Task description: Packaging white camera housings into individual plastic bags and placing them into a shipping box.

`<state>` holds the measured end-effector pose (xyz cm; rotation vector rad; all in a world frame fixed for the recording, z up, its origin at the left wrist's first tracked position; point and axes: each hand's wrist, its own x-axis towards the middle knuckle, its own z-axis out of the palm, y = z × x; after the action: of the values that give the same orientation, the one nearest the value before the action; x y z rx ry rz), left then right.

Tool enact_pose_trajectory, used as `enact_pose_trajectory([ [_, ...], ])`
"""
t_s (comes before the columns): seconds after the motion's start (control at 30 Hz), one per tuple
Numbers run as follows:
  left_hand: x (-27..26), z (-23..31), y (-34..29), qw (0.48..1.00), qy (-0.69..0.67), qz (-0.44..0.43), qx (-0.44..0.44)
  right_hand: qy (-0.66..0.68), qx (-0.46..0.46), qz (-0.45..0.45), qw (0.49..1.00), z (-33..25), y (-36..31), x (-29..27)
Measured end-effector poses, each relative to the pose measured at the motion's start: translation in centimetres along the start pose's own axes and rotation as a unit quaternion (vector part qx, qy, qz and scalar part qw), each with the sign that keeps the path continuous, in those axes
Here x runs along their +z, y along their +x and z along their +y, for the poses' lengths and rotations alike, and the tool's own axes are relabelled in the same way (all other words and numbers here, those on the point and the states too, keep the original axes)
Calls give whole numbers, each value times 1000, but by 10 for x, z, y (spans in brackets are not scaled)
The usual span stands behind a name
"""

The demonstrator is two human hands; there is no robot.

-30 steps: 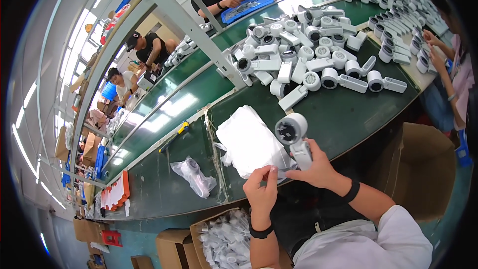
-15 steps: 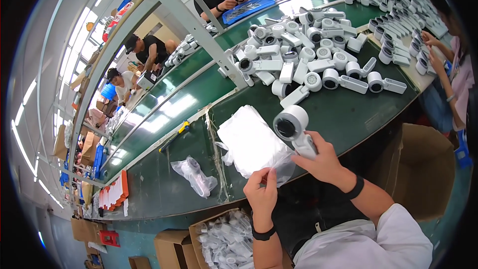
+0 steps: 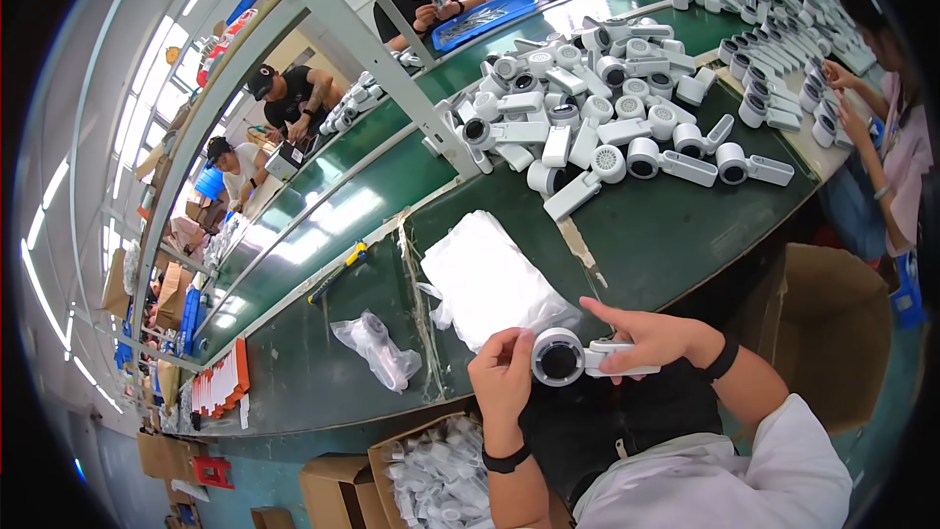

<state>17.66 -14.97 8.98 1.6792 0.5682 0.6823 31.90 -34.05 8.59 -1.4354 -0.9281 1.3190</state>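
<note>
My right hand [image 3: 666, 341] is closed round the handle of a white handheld fan [image 3: 560, 359], thumb stretched out to the left. The fan lies sideways over the table's near edge, its round dark-centred head pointing left. Against that head, my left hand [image 3: 503, 372] is pinched, fingertips at its rim; the thin clear plastic bag seen there a moment ago is hard to make out now. Just beyond my hands lies a stack of white plastic bags [image 3: 494, 279]. To its left is a fan in a clear bag [image 3: 377, 351].
A big heap of white fans [image 3: 597, 103] covers the table's far side. A yellow-black tool [image 3: 338, 271] lies left. Below the edge stand a carton of bagged fans [image 3: 441, 475] and a large carton [image 3: 827, 333] at right. Co-workers sit around the line.
My right hand has brought the fan down and toward me, turning it from upright to sideways, its head now at my left fingertips. The left hand has shifted slightly left.
</note>
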Motion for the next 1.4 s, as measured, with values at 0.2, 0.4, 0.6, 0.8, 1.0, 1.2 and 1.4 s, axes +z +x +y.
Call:
enact_pose_trajectory([
  [0.2,-13,3,-1,999,-28,-30,-11,30,27,-34,999,-4,11,-7],
  [0.4,-16,-2,1,996,27,-64,62,40,1,42,998,13,22,10],
  [0.6,2,10,-8,925,239,-32,294,31,1,123,992,-7,19,21],
  [0.8,20,9,-22,900,263,-87,337,69,-23,213,974,3,27,33],
  [1.0,29,-7,-33,960,83,-8,266,72,-78,260,960,11,34,38],
  [1.2,30,-12,-42,953,103,-149,242,-7,-165,322,932,27,47,38],
  [1.4,25,-8,-43,929,67,-273,241,71,-203,376,901,28,49,42],
])
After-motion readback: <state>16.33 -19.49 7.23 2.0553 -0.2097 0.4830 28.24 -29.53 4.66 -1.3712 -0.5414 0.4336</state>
